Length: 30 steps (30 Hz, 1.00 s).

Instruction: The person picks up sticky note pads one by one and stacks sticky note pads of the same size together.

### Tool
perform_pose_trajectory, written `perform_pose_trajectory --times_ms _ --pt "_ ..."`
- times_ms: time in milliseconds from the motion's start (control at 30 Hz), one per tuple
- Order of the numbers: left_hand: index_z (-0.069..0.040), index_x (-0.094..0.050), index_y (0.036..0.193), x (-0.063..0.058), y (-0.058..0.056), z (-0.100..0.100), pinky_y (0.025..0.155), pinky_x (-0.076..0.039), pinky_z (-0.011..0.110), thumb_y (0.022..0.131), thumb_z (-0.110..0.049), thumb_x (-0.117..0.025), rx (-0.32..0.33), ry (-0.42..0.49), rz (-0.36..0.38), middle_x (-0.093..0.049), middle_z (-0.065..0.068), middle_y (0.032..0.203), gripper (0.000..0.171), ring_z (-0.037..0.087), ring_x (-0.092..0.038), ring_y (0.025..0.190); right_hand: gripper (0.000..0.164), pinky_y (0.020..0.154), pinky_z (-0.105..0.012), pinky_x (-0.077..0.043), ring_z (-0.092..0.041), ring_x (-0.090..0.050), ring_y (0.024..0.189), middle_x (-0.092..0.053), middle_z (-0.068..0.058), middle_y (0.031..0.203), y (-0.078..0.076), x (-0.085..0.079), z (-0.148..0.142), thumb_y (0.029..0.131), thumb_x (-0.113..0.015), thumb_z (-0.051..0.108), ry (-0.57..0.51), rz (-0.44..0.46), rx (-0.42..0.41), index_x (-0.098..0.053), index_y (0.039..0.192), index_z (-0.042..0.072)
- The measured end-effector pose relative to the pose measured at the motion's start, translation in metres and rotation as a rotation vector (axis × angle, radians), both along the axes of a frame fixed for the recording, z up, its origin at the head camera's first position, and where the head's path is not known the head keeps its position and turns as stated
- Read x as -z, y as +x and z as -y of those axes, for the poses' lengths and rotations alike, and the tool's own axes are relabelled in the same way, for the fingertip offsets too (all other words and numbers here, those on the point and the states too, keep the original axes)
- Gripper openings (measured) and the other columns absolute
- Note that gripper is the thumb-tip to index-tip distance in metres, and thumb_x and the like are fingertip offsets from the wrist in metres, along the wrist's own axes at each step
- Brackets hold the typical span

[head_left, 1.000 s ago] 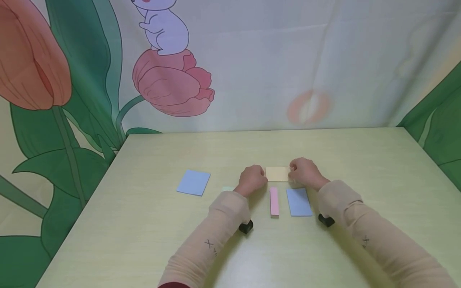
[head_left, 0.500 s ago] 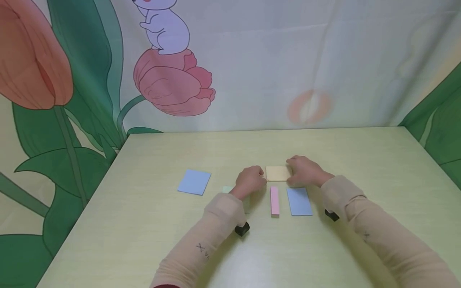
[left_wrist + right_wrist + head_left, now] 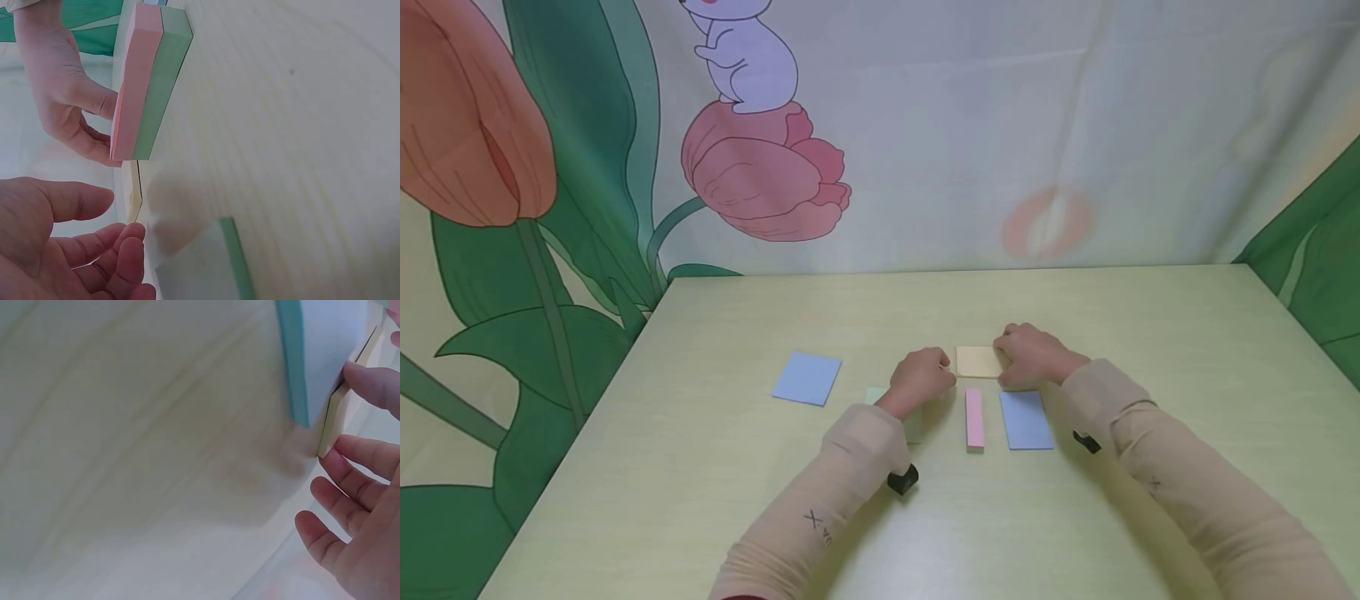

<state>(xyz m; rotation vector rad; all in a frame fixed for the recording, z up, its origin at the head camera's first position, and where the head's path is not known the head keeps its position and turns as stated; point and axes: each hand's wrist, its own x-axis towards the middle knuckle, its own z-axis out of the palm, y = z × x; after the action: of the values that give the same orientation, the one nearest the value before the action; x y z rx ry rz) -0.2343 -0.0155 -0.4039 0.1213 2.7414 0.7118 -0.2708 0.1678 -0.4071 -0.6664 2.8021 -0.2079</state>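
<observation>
A yellow sticky-note pad (image 3: 977, 362) lies flat on the table. My right hand (image 3: 1036, 357) grips its right end, with the thumb on the near edge and fingers at the far edge; the right wrist view shows the fingertips (image 3: 344, 450) against the pad's corner. At the left end, my left hand (image 3: 923, 375) hovers with loosely curled fingers, thumb apart, holding nothing. Nearer me is a narrow pink pad (image 3: 974, 419), which shows a green layer beneath it in the left wrist view. A blue pad (image 3: 1026, 421) lies right of it. The left wrist partly hides a pale green pad (image 3: 913, 425).
Another blue pad (image 3: 807, 378) lies farther left on the light wooden table (image 3: 700, 467). A curtain (image 3: 925, 150) printed with flowers and a white animal hangs behind the table's back edge. A black wrist camera (image 3: 902, 480) sits under the left sleeve.
My right hand has spread its thumb and fingers across the yellow pad's right end. The left hand has drawn back slightly, uncovering more of the green pad. The pads keep their places.
</observation>
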Motion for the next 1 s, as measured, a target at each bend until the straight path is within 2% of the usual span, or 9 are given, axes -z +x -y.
perform_pose_trajectory --times_ms 300,533,767,1000 --pt "-0.009 -0.056 0.113 0.0 0.002 0.003 0.067 -0.044 0.026 0.082 -0.018 -0.052 0.009 0.015 -0.008 -0.061 0.004 0.11 0.032 0.014 -0.057 0.083 0.046 0.069 -0.034 -0.041 -0.023 -0.045 0.085 -0.053 -0.012 0.1 0.0 -0.004 0.0 0.069 -0.066 0.022 -0.008 -0.004 -0.018 -0.059 0.109 0.0" --pt "-0.008 -0.056 0.112 0.002 0.001 0.006 0.069 -0.044 0.027 0.083 -0.019 -0.051 0.003 0.052 0.002 -0.06 0.005 0.109 0.032 0.015 -0.056 0.082 0.036 0.06 -0.028 -0.033 -0.02 -0.041 0.078 -0.049 -0.006 0.086 -0.004 0.003 -0.003 0.068 -0.065 0.024 -0.025 -0.025 -0.016 -0.06 0.097 0.003" --pt "-0.007 -0.056 0.113 0.001 0.002 0.01 0.069 -0.045 0.028 0.083 -0.017 -0.05 0.0 0.079 -0.004 -0.061 0.005 0.109 0.032 0.016 -0.057 0.083 0.039 0.06 -0.027 -0.035 -0.019 -0.043 0.077 -0.05 -0.005 0.086 -0.001 -0.003 -0.006 0.065 -0.068 0.027 -0.067 -0.07 -0.008 -0.059 0.095 0.003" --pt "-0.007 -0.056 0.112 0.0 0.002 0.012 0.076 -0.045 0.031 0.083 -0.017 -0.05 -0.013 0.097 -0.017 -0.061 0.006 0.109 0.031 0.019 -0.058 0.09 0.046 0.063 -0.028 -0.037 -0.019 -0.045 0.075 -0.051 -0.007 0.09 0.001 -0.009 -0.016 0.066 -0.066 0.026 -0.094 -0.089 0.011 -0.058 0.102 0.0"
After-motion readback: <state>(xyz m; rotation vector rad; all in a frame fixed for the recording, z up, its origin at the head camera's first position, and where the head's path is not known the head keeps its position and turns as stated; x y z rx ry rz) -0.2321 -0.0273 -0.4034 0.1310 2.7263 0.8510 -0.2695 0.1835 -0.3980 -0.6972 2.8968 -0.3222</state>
